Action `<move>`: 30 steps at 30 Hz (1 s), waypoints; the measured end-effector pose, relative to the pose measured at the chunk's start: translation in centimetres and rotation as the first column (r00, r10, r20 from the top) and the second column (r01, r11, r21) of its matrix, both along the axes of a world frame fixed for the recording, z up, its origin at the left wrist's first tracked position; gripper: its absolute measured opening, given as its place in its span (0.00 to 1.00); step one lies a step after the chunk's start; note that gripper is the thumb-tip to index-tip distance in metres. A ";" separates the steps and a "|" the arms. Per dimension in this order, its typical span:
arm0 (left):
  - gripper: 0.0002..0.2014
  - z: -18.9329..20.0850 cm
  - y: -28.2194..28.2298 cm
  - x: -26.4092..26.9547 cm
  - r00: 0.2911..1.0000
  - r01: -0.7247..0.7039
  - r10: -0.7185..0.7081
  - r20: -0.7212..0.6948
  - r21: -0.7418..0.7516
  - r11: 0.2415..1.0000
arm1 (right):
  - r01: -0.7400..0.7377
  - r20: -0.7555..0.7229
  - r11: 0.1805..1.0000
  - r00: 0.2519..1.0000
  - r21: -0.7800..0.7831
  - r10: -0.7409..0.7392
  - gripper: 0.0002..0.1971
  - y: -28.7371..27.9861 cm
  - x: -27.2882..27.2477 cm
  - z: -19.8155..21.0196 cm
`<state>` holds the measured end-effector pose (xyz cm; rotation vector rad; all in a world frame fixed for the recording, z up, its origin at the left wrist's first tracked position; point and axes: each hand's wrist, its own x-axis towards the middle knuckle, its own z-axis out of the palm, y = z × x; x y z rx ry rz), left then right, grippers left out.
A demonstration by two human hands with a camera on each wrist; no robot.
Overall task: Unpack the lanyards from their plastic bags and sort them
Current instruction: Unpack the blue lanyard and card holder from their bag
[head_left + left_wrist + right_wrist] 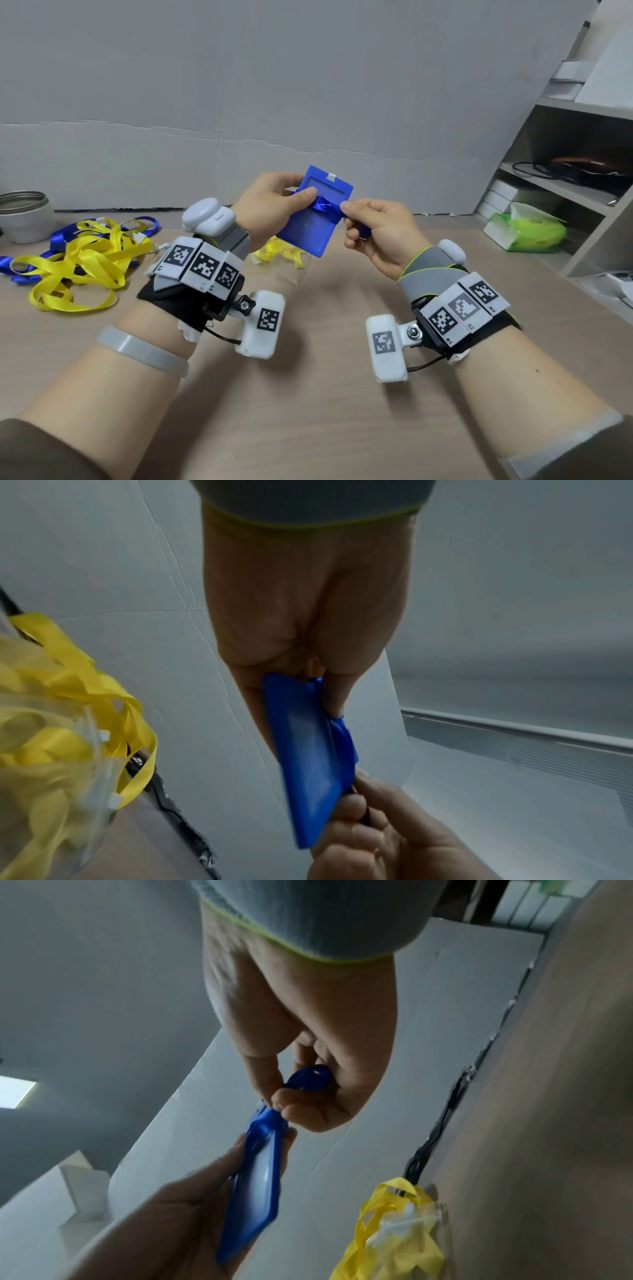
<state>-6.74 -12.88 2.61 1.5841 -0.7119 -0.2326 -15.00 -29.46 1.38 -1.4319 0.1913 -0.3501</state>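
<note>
My left hand (274,202) holds a blue badge holder (313,226) up above the table, thumb pressed on its front. A blue lanyard strap (323,206) lies bunched across the holder's face. My right hand (370,226) pinches that strap at the holder's right edge. In the left wrist view the badge holder (308,764) is edge-on between both hands. The right wrist view shows the strap (310,1079) looped inside my curled right fingers. A clear bag with a yellow lanyard (284,255) lies on the table under the holder.
A pile of loose yellow and blue lanyards (78,260) lies at the left of the wooden table (308,394). A metal-rimmed container (24,216) stands behind it. Grey shelves (565,192) with a green tissue box (527,229) stand at the right.
</note>
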 end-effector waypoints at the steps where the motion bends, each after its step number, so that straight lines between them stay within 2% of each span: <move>1: 0.12 -0.1 0.0 0.1 1.000 -0.010 0.010 0.009 0.014 1.000 | 0.005 -0.014 0.999 1.000 -0.043 -0.006 0.06 -0.1 -0.1 -0.1; 7: 0.08 -0.6 -0.1 0.5 0.993 -0.091 0.081 0.084 0.118 0.989 | 0.165 0.011 0.921 0.985 -0.352 -0.172 0.02 -1.0 -0.5 0.5; 11: 0.08 -0.9 -0.3 0.3 0.990 -0.110 0.091 0.103 0.186 0.976 | 0.324 0.168 0.742 0.945 -0.588 -0.279 0.08 -0.6 0.1 1.0; 13: 0.08 -1.0 -0.6 0.2 0.991 -0.109 0.094 0.092 0.186 0.977 | 0.370 0.241 0.705 0.929 -0.606 -0.280 0.13 0.0 0.4 1.2; 16: 0.07 -0.8 -0.8 0.0 0.994 -0.105 0.101 0.035 0.167 0.980 | 0.398 0.296 0.715 0.916 -0.574 -0.272 0.18 0.7 0.7 1.2; 18: 0.07 -0.6 -0.8 -0.1 0.995 -0.092 0.096 -0.021 0.134 0.987 | 0.402 0.317 0.695 0.913 -0.596 -0.256 0.16 1.0 0.9 0.9; 21: 0.12 -0.4 -0.7 0.1 0.994 -0.066 0.072 -0.087 0.076 0.995 | 0.392 0.330 0.617 0.918 -0.682 -0.219 0.06 1.4 1.0 0.7; 23: 0.12 -0.3 -0.7 0.1 0.991 -0.044 0.050 -0.128 0.049 0.998 | 0.390 0.335 0.585 0.919 -0.711 -0.206 0.04 1.5 1.2 0.6; 27: 0.14 -0.1 -0.5 0.2 0.986 -0.036 0.039 -0.159 0.024 0.999 | 0.394 0.353 0.510 0.918 -0.765 -0.181 0.06 1.8 1.3 0.7; 30: 0.14 0.1 -0.3 0.2 0.984 -0.035 0.034 -0.175 -0.001 0.999 | 0.351 0.331 0.413 0.936 -0.840 -0.122 0.08 2.2 1.0 0.7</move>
